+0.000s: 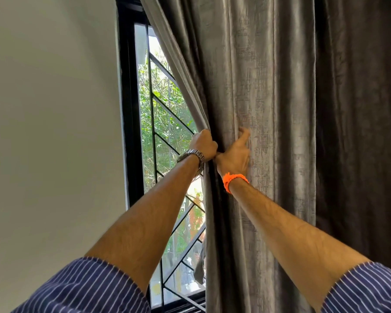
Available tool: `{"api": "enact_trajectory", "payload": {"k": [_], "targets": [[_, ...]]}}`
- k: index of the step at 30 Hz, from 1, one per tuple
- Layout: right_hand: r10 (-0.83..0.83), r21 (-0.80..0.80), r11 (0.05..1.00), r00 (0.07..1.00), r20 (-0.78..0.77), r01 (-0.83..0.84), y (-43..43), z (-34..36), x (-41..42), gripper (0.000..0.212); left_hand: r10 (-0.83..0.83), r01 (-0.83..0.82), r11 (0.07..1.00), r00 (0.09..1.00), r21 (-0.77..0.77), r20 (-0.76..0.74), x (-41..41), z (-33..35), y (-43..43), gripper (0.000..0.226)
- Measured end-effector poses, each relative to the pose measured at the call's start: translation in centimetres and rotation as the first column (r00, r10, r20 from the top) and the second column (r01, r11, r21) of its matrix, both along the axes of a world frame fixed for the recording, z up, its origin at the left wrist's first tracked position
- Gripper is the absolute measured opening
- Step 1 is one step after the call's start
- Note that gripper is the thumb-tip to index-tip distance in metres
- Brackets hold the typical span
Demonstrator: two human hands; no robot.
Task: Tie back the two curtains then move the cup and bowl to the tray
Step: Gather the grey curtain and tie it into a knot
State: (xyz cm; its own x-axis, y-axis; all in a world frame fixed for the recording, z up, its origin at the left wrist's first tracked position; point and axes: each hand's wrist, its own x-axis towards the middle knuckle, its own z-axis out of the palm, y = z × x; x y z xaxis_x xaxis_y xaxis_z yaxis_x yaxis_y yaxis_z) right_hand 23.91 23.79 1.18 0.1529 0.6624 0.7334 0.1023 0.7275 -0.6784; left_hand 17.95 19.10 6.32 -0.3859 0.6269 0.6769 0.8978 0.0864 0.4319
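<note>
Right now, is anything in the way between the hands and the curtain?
No. The left hand is shut on the curtain edge, and the right hand presses into its folds beside it. Nothing sits between.

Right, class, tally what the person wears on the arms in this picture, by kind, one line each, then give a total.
Striped sleeves: 2, left sleeve and right sleeve
Metal watch: 1, on the left wrist
Orange band: 1, on the right wrist
Total: 4
</note>
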Motion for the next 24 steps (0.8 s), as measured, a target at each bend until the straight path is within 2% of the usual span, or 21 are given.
{"api": "enact_trajectory", "payload": {"k": [2,5,10,13,17,20,22,24], "targets": [[0.067,-0.11,0.991,0.997,-0.025,-0.07,0.0,-0.1,-0.6,0.074,0.011,-0.011,1.0,1.0,0.006,0.003,-0.4,-0.3,-0.4,0.021],[0.087,-0.185,0.98,0.996,0.035,-0.079,-0.3,-0.5,-1.4,0.057,0.026,-0.026,1.0,0.999,0.006,0.034,-1.2,-0.9,-1.2,0.025],[0.093,-0.163,0.984,0.982,0.164,-0.066,-2.7,-1.0,-2.6,0.027,0.046,-0.046,0.999,0.995,-0.001,0.086,-3.2,-2.0,-3.5,0.027],[0.155,-0.187,0.976,0.962,0.226,-0.113,-4.4,-1.0,-3.4,0.023,0.053,-0.054,0.999,0.99,0.005,0.128,-4.3,-2.6,-4.8,0.027],[0.167,-0.066,0.986,0.925,0.342,-0.153,-6.9,-0.7,-4.9,0.019,0.037,-0.04,0.999,0.987,0.021,0.157,-5.3,-3.1,-6.7,0.031],[0.233,-0.054,0.972,0.929,0.289,-0.227,-8.7,-0.4,-5.9,0.022,0.024,-0.03,0.999,0.987,0.036,0.156,-6.1,-3.4,-8.2,0.034],[0.411,-0.132,0.909,0.902,0.133,-0.395,-9.7,-0.1,-6.4,0.019,0.018,-0.026,0.998,0.987,0.049,0.163,-6.7,-3.5,-9.2,0.028],[0.521,-0.194,0.837,0.854,-0.009,-0.512,-10.9,0.0,-6.8,0.027,0.019,-0.028,0.998,0.987,0.053,0.162,-7.1,-3.5,-10.5,0.028]]}}
